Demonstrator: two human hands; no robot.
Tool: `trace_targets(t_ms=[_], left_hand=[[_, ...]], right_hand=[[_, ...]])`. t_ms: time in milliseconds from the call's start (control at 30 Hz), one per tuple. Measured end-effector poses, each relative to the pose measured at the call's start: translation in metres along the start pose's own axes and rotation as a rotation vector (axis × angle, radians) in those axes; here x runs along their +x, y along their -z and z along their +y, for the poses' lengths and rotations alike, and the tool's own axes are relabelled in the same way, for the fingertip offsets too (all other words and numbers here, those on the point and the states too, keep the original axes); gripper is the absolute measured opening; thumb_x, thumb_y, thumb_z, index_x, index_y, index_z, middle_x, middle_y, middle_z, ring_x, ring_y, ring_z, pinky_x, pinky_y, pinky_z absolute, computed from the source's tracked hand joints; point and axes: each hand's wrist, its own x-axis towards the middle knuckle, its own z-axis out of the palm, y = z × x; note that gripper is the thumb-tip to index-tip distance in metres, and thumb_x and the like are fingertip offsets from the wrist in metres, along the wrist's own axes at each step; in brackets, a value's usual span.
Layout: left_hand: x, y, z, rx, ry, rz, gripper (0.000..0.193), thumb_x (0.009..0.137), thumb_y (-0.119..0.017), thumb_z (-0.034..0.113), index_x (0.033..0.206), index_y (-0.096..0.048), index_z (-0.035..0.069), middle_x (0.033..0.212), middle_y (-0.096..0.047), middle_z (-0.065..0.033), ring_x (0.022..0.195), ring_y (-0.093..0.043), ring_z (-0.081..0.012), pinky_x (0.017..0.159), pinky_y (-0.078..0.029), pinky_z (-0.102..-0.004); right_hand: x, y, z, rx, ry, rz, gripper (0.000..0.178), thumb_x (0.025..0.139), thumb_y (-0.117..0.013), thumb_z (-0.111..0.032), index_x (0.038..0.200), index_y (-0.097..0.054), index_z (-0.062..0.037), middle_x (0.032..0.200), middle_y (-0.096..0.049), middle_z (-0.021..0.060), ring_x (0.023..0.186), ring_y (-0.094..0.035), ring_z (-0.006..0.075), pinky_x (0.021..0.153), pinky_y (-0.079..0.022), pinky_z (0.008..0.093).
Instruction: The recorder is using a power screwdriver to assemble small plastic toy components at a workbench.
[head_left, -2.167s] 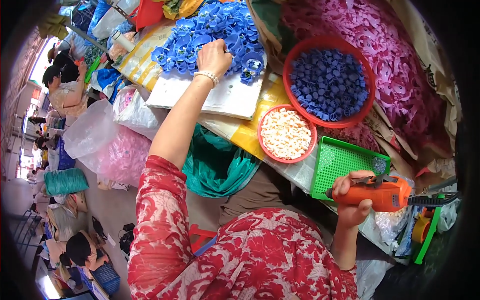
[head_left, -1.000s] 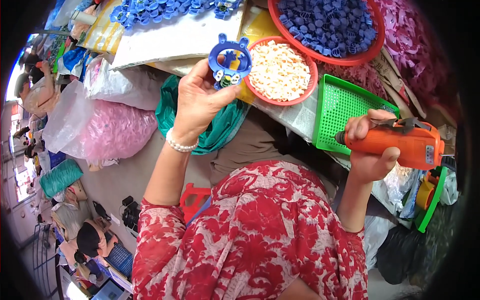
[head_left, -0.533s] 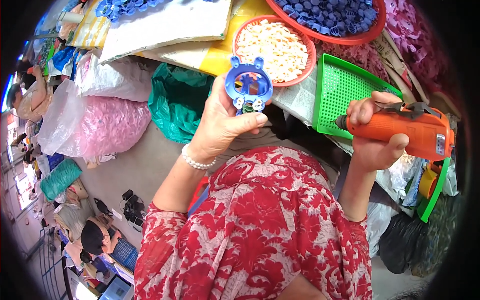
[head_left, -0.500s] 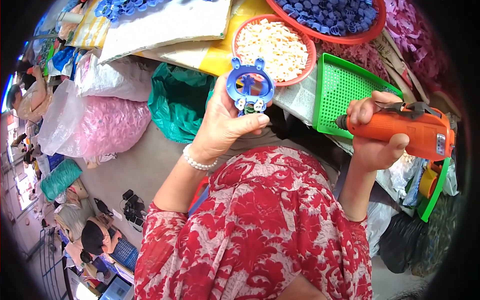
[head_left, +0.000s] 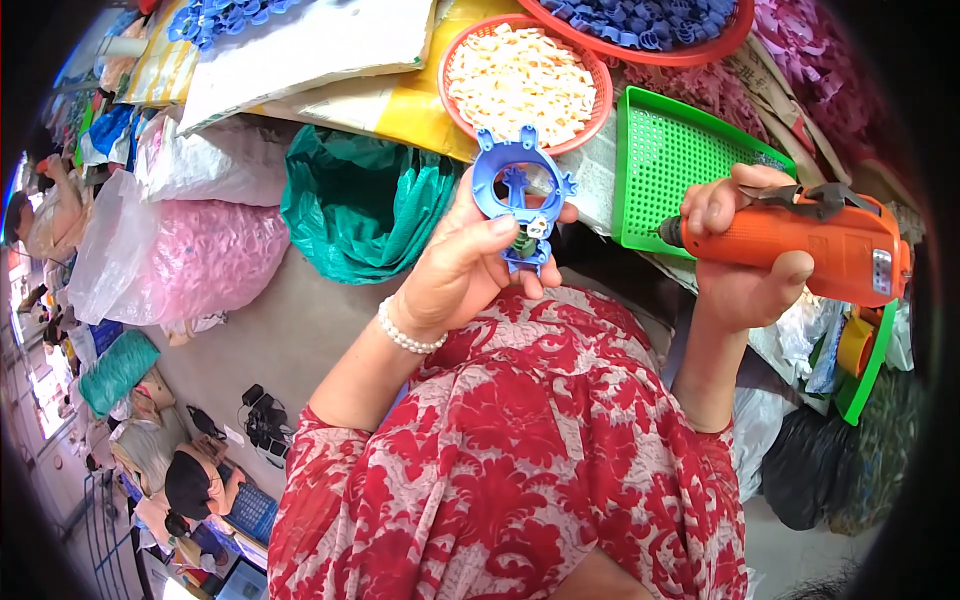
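Observation:
My left hand [head_left: 463,262], with a white bead bracelet at the wrist, grips a blue plastic toy casing [head_left: 490,183]. The casing has a round opening, two small ear-like knobs on top, and white and green bits in its lower part. Its lower end is partly covered by my thumb. My right hand [head_left: 738,270] is wrapped round an orange electric screwdriver [head_left: 800,245] with a dark strap. The screwdriver's tip points left, over the edge of a green perforated tray [head_left: 640,165], and is apart from the casing.
Before me stand a red basket of cream-coloured pieces [head_left: 603,92] and a red basket of blue parts [head_left: 742,30]. An open teal sack [head_left: 310,220] and a bag of pink pieces [head_left: 210,255] lie left. A black bag [head_left: 805,475] sits right. Other people [head_left: 195,480] are far left.
My left hand has moved slightly right and down and turned the blue casing, so more of its lower part shows. The right hand with the screwdriver has shifted only a little left.

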Motion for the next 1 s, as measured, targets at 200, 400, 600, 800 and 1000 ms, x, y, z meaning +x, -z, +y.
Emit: trace_targets(t_ms=[200,400,600,800,1000], left_hand=[[0.002,-0.004,-0.012,0.141,-0.004,0.07,0.055,0.088,-0.055,0.007,0.13,-0.022,0.017,0.114,-0.052,-0.0158,0.071,-0.064,-0.0205,0.053,-0.055,-0.0258],[-0.001,-0.009,-0.017,0.233,-0.041,0.169,0.058,0.086,-0.055,0.004,0.131,-0.019,0.016,0.108,-0.051,-0.0117,0.067,-0.062,-0.0194,0.048,-0.053,-0.025],[-0.005,-0.004,-0.02,0.101,0.019,0.068,0.066,0.081,-0.059,0.004,0.131,-0.017,0.013,0.113,-0.047,-0.0135,0.074,-0.062,-0.0202,0.054,-0.053,-0.0267],[-0.002,-0.007,-0.025,0.311,0.037,0.105,0.07,0.08,-0.06,-0.001,0.133,-0.016,0.013,0.115,-0.045,-0.0131,0.076,-0.061,-0.0179,0.058,-0.054,-0.0259],[0.0,-0.003,-0.029,0.289,0.05,0.106,0.07,0.08,-0.059,-0.002,0.133,-0.017,0.012,0.116,-0.045,-0.0131,0.078,-0.061,-0.018,0.063,-0.055,-0.027]], right_hand=[[-0.003,0.001,0.0,0.0,-0.012,0.015,0.077,0.076,-0.052,-0.067,0.111,-0.048,0.0013,0.075,-0.053,0.0051,0.067,-0.049,0.0164,0.07,-0.04,0.0339],[-0.006,0.0,-0.001,0.039,-0.018,0.019,0.077,0.076,-0.051,-0.067,0.112,-0.048,0.0016,0.076,-0.055,0.0059,0.068,-0.052,0.0179,0.07,-0.042,0.0349],[-0.002,0.001,0.005,0.07,0.029,0.012,0.077,0.078,-0.048,-0.067,0.112,-0.049,0.0011,0.076,-0.054,0.0061,0.067,-0.051,0.018,0.068,-0.042,0.0342],[0.006,0.003,0.021,0.083,0.048,-0.01,0.074,0.078,-0.049,-0.065,0.11,-0.051,0.0013,0.074,-0.055,0.0071,0.064,-0.052,0.0183,0.062,-0.042,0.0328],[0.009,-0.002,0.03,0.039,0.063,0.027,0.074,0.077,-0.05,-0.067,0.108,-0.053,-0.0004,0.071,-0.054,0.0065,0.061,-0.052,0.0182,0.062,-0.043,0.0334]])
